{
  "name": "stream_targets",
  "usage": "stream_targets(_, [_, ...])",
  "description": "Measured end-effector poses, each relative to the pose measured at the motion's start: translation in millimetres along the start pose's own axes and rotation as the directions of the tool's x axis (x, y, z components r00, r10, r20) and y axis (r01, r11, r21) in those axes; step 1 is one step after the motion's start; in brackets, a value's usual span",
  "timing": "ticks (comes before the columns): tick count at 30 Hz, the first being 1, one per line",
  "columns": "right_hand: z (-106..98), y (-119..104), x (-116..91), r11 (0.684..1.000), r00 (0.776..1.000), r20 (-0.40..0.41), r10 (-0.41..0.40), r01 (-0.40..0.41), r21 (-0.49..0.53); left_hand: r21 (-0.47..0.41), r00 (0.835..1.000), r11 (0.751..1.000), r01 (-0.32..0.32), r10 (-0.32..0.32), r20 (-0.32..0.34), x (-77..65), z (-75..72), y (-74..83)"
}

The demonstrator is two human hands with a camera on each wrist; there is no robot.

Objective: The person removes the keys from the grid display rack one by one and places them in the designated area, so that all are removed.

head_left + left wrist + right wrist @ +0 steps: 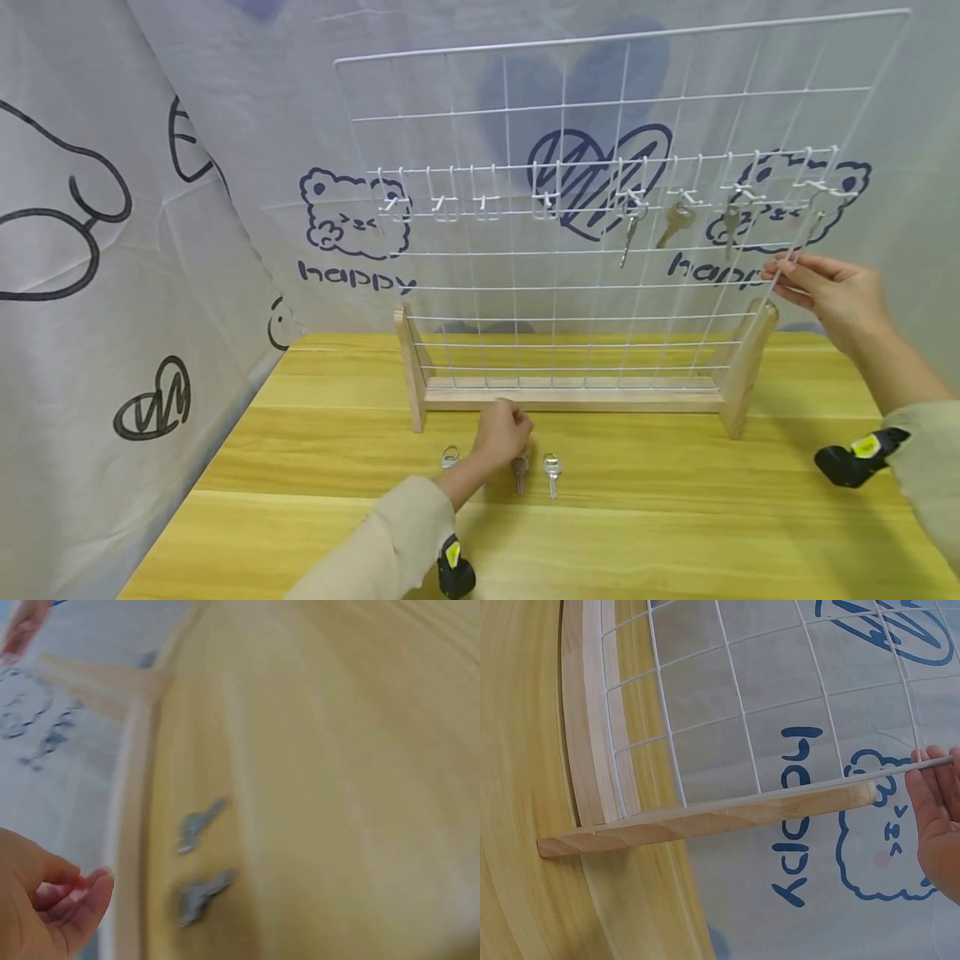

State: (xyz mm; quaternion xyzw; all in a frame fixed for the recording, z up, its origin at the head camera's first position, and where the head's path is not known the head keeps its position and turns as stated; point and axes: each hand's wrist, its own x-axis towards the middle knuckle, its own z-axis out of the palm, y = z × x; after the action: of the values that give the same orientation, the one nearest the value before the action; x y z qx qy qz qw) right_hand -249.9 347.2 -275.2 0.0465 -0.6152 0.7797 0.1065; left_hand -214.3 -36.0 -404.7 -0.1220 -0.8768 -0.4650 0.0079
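Observation:
My left hand point(498, 437) is low over the table, just in front of the rack's wooden base. Its fingers are loosely bent, thumb near the index fingertip, with nothing visible between them in the left wrist view. Beneath and beside it lie a metal key point(520, 473), a second key point(552, 477) to its right and a key with a ring point(450, 457) to its left; the forearm partly hides this area. My right hand point(840, 296) pinches the right edge wire of the white wire grid rack point(585, 286), seen closer in the right wrist view.
Several white hooks point(546, 204) line the grid. On the right-hand ones hang a silver key point(630, 237), a brass-toned key point(677, 223) and others. Wooden side supports point(746, 371) hold the grid upright on the wooden table point(300, 467). A printed cloth point(225, 250) hangs behind.

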Motion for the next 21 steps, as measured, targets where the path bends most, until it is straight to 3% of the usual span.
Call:
stream_targets(4, [0.4,0.0,0.0,1.0,1.0,0.0,0.002,-0.002,0.003,-0.088,0.999,0.996,-0.032,0.031,-0.02,10.5,-25.6,8.4])
stream_targets(11, [0.0,-0.7,0.0,1.0,1.0,-0.004,0.009,-0.009,0.017,-0.119,0.991,0.991,-0.054,0.039,-0.125,23.6,-64.4,23.2])
stream_targets(17, [0.8,-1.2,-1.0,0.999,1.0,0.004,0.012,-0.012,0.046,-0.099,0.951,0.977,-0.191,0.159,-0.267,25.7,-92.4,34.9])
stream_targets(21, [1.8,-0.8,-0.5,1.0,1.0,-0.007,0.008,-0.008,0.019,-0.103,0.929,0.972,-0.21,0.166,-0.33,26.3,-111.1,41.0])
